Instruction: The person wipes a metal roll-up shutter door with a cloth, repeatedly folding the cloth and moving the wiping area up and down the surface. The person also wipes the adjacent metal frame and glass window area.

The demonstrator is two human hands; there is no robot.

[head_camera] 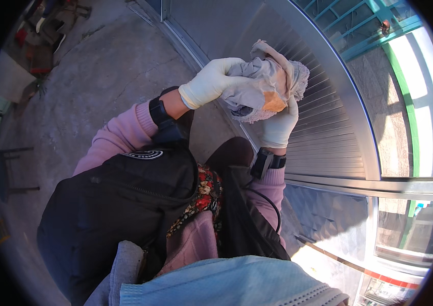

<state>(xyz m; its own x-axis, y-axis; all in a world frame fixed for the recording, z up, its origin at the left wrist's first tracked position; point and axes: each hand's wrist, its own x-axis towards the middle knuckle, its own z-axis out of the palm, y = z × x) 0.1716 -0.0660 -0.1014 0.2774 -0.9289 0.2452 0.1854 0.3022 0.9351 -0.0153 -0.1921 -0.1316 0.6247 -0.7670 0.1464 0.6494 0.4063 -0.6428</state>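
Note:
My left hand (210, 84), in a white glove, grips the left edge of a crumpled grey cloth (252, 84) with its thumb and fingers. From below, my right hand (280, 128), gloved the same way, holds the right side of the bundle; its fingers are partly hidden behind the fabric. The cloth has an orange-tan patch and fluffy, terry-like edges. Both hands hold it up in front of a ribbed metal panel (316, 126), with folds bunched between them. Whether the cloth touches the panel, I cannot tell.
A metal frame (354, 84) borders the panel on the right, beside glass and a teal metal grille (354, 23). Concrete floor (97, 84) spreads left. A dark chair (4, 170) stands at far left; a person's shoe (59, 43) shows at upper left.

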